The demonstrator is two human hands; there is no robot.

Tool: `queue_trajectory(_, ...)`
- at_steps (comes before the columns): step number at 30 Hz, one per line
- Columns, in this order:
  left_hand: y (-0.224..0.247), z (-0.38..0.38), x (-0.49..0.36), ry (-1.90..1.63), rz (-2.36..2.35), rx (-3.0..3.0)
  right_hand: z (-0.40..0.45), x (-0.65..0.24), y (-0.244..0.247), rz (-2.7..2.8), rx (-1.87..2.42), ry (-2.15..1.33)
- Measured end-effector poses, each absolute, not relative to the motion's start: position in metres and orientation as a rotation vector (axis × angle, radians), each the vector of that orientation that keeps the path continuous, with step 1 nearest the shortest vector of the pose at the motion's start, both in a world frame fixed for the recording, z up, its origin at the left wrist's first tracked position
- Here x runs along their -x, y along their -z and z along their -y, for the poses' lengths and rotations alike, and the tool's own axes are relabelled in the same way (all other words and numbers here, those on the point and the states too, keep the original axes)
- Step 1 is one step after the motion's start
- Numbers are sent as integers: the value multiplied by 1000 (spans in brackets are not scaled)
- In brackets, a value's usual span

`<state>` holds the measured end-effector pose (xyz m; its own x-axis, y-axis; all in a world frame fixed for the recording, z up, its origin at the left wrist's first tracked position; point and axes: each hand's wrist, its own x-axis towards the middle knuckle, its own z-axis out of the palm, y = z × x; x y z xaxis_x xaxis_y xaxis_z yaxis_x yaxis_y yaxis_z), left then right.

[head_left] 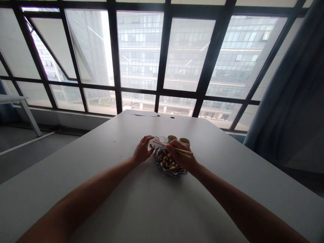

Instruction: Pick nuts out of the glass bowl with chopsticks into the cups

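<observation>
The right hand (182,158) grasps a pair of chopsticks (184,151), fingers bent about them; their long axis slants from four o'clock to ten o'clock, tips towards ten, at a pale cup (153,143); the left hand (142,151) curls its fingers and thumb around that cup, which has dark bits inside; below the chopsticks sits a glass bowl (168,174) of nuts (165,160); two green cups (184,140) stand at its twelve and one o'clock.
</observation>
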<state>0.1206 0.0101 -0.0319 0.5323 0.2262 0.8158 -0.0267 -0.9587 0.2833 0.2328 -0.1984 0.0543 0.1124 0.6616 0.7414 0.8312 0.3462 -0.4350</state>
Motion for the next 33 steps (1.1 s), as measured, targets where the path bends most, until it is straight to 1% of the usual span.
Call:
queue_trajectory(3,32,-10,-121,-1399,-196,-2491,205,-231,-54,1561,1399,154)
queue_trajectory(8,37,-14,-125,-1336,-324,-2413,248,-233,-57,1386,1505,96)
queue_trajectory(12,44,-20,-130,-1253,-370,-2342,274,-248,-75,1226,1625,-17)
queue_trajectory(17,52,-27,-131,-1199,-353,-2327,286,-264,-102,1235,1759,-263)
queue_trajectory(22,51,-27,-130,-1317,-443,-2389,284,-263,-96,1400,1757,-387)
queue_trajectory(24,46,-22,-128,-1432,-507,-2402,278,-261,-87,1444,1729,-364)
queue_trajectory(26,39,-14,-124,-1471,-543,-2396,273,-260,-79,1468,1699,-286)
queue_trajectory(27,36,-10,-121,-1438,-568,-2388,271,-260,-75,1488,1694,-243)
queue_trajectory(29,30,-2,-116,-1240,-597,-2395,268,-259,-72,1517,1680,-153)
queue_trajectory(33,24,8,-111,-899,-424,-2410,269,-259,-74,1479,1658,-14)
